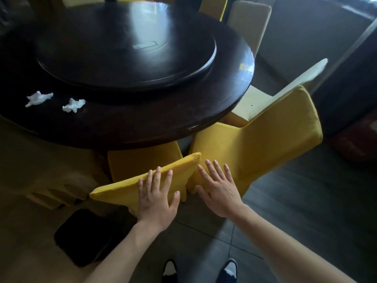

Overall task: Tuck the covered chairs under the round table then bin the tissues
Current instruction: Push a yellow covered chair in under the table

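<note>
Left hand (157, 199) flat on yellow chair back (142, 180), right hand (219, 193) likewise flat (nothing gripped); push squarely under round table (142, 127).

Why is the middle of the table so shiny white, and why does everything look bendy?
In the head view, window light glares off the dark turntable on the round table; the wide lens curves the edges, and the far chairs look blurry, while the tissues and hands stay fairly sharp.

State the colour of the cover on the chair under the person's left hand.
Yellow. The chair cover shows clearly in the head view, with the left hand resting flat on its back.
</note>
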